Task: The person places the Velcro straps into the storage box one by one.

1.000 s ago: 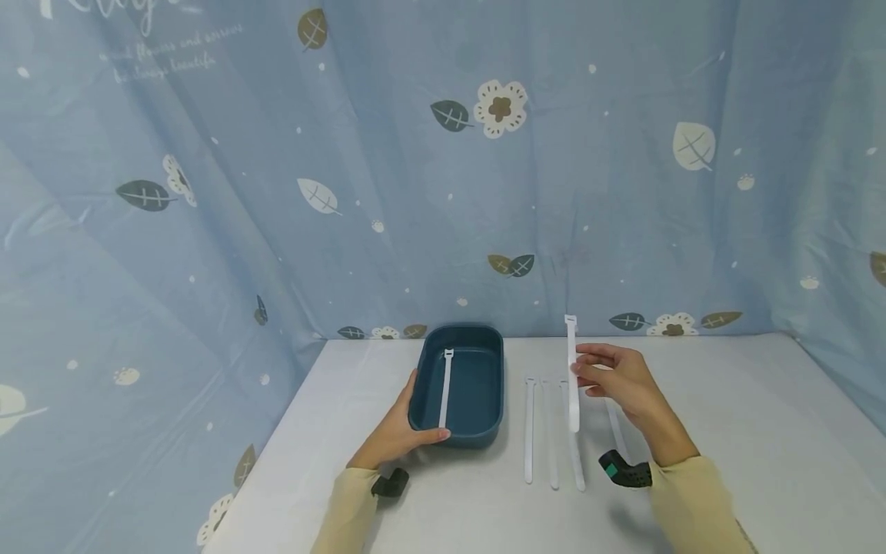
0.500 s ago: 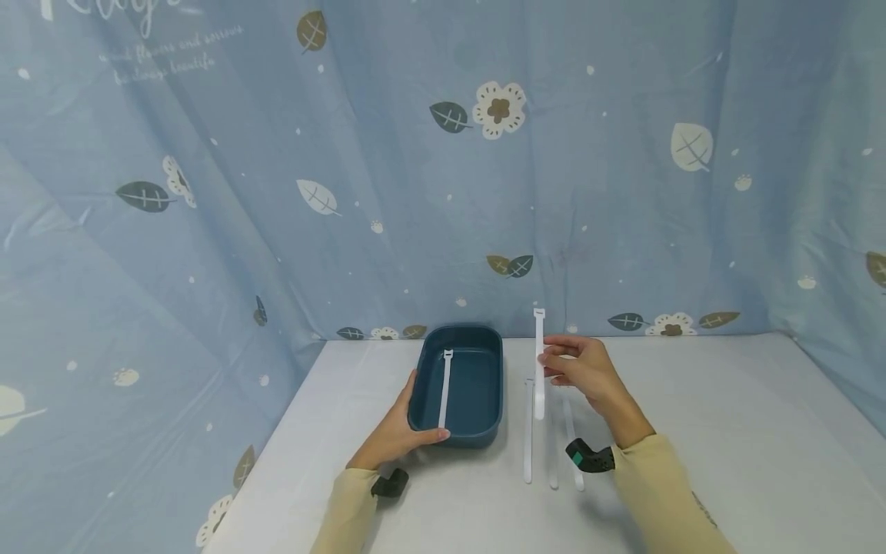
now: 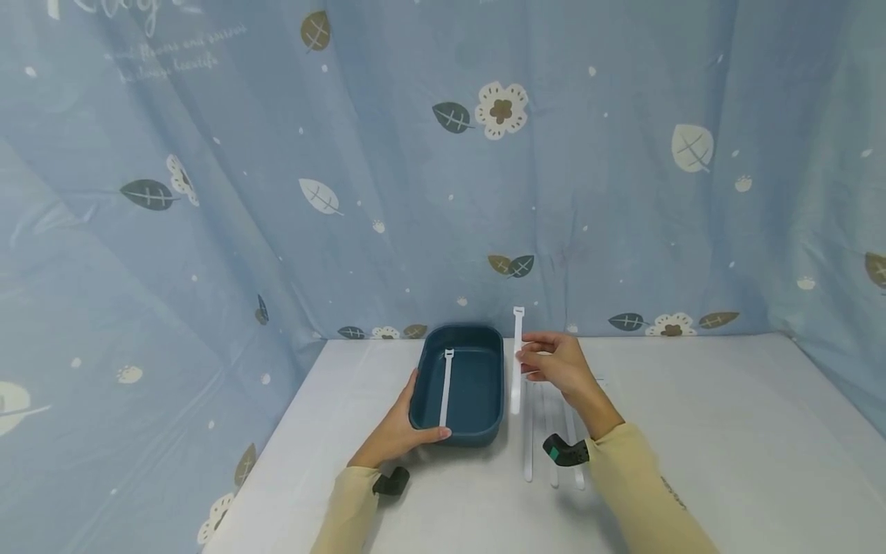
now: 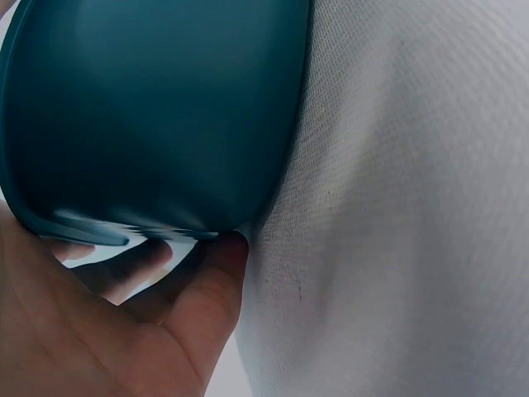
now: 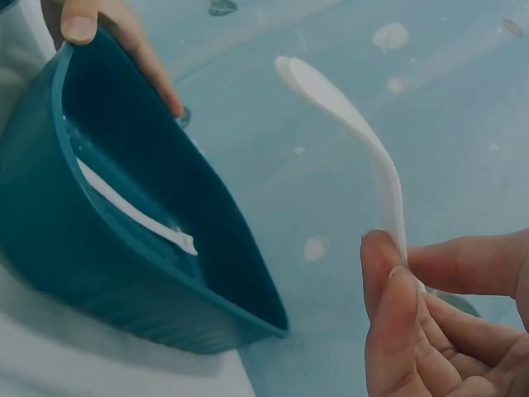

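Observation:
A dark teal plastic bin (image 3: 477,392) stands on the white table in the head view. My left hand (image 3: 396,437) grips its near left corner, the thumb over the rim; the left wrist view shows fingers along its wall. One white strap-type cable tie (image 3: 446,388) with a slotted head lies inside, along the left. My right hand (image 3: 557,366) pinches another white cable tie (image 3: 516,391) between thumb and fingertips, head end up, just right of the bin and apart from it. In the right wrist view this held tie (image 5: 384,169) bends at its free end.
More white cable ties (image 3: 529,450) lie side by side on the table, below and partly behind my right hand. A blue patterned curtain (image 3: 595,192) hangs behind and at the sides. Black wrist-worn devices (image 3: 564,451) sit at both sleeves.
My right hand has moved left with the pinched cable tie, from above the row of ties to beside the bin's right edge. The left hand and bin have stayed put.

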The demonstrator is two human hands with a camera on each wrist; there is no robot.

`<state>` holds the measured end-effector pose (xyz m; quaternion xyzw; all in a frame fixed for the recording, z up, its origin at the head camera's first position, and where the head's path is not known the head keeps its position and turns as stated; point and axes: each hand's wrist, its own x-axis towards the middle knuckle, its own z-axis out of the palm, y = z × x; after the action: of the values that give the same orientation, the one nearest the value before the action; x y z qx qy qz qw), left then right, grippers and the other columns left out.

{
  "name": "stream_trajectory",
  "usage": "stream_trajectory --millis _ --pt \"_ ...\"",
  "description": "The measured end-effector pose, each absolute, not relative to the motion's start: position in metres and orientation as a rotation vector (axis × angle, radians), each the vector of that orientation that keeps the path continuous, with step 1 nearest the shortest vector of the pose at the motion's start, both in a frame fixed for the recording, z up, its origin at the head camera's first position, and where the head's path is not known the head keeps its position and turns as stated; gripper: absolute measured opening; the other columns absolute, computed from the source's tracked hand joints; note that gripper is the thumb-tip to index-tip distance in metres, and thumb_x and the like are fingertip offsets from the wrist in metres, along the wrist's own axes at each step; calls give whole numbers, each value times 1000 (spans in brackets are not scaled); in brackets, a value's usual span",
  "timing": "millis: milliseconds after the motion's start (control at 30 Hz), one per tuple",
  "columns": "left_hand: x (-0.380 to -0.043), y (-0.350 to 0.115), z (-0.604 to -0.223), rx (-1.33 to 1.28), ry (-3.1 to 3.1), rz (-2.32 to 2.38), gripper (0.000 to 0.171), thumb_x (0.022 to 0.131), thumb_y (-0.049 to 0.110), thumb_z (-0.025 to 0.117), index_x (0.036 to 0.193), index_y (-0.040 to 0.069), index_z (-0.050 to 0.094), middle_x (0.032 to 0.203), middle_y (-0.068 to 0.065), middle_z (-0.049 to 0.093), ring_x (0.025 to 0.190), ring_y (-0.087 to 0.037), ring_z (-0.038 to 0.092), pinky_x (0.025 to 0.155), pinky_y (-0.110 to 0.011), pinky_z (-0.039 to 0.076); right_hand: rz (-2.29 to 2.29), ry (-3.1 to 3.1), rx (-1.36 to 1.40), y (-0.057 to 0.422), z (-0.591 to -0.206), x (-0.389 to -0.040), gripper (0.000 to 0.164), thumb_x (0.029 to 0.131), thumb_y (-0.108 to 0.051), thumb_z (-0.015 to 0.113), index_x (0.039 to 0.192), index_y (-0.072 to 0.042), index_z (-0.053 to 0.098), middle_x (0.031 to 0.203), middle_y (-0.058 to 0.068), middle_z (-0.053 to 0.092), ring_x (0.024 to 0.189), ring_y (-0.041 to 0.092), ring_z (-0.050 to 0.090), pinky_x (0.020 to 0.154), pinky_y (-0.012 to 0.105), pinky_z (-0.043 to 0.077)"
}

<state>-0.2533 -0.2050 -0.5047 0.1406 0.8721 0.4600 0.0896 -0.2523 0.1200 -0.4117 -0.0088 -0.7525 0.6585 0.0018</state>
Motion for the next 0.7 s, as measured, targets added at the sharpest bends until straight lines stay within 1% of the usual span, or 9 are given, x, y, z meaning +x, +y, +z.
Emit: stream_trajectory --millis 200,400,533,700 --pt "-251 -206 -509 420 2601 1359 131 77 49 89 169 23 0 176 -5 7 161 -38 17 121 -71 27 2112 -2347 -38 107 -417 -257 43 96 -6 70 136 6 61 111 18 70 76 9 73 67 22 61" --pt "-252 -204 -509 422 2587 1387 132 76 50 89 169 22 0 176 -5 7 161 -37 16 121 -70 26 2157 -2321 -62 93 -417 -263 42 96 -4 70 135 7 61 104 13 71 71 9 72 64 22 60" --pt "-253 -204 -509 415 2573 1420 132 76 49 90 169 22 -1 176 -6 9 160 -37 19 121 -70 28 2167 -2314 -56 83 -415 -267 41 95 -3 70 134 8 62 99 10 70 68 9 71 63 21 60" --pt "-254 -204 -508 426 2560 1448 132 76 47 90 169 23 -1 176 -6 11 159 -35 22 122 -67 28 2172 -2294 -20 72 -416 -271 40 94 -2 70 132 8 62 97 12 70 67 8 69 63 21 60"
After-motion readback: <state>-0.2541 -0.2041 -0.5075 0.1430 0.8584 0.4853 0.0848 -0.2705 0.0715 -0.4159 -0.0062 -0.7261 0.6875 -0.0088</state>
